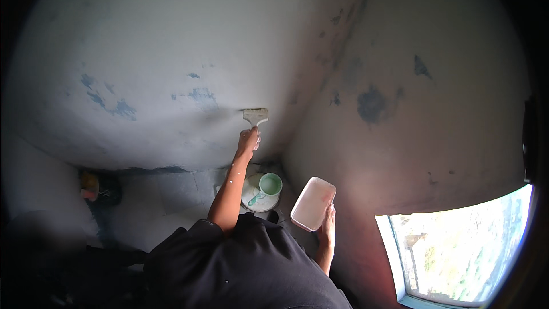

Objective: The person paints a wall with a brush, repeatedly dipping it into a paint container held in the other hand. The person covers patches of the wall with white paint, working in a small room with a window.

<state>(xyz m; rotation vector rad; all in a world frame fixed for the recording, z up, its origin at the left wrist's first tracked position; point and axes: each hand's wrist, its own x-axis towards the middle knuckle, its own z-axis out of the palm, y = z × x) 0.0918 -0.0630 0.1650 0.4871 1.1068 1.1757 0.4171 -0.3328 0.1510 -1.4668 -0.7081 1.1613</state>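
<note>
My left hand point(249, 139) is closed round the handle of a wide, flat, whitish paintbrush point(255, 117). The brush's dark bristle edge is at the white wall point(154, 34) in front of me; whether it touches cannot be told. Small pale specks dot my left forearm. Lower and to the right, my right hand point(327, 224) grips the right side of a shallow, pale rectangular tray point(313, 203), held tilted. Its inside has a pinkish-white tint. Part of my right fingers is hidden behind the tray.
Between my arms, a light green dipper point(270, 184) with a handle rests on a round white bucket lid point(250, 186) near the corner. Grey floor tiles point(177, 191) lie left. A dark container point(106, 189) stands far left. Patchy right wall point(343, 154) has a bright window point(457, 252).
</note>
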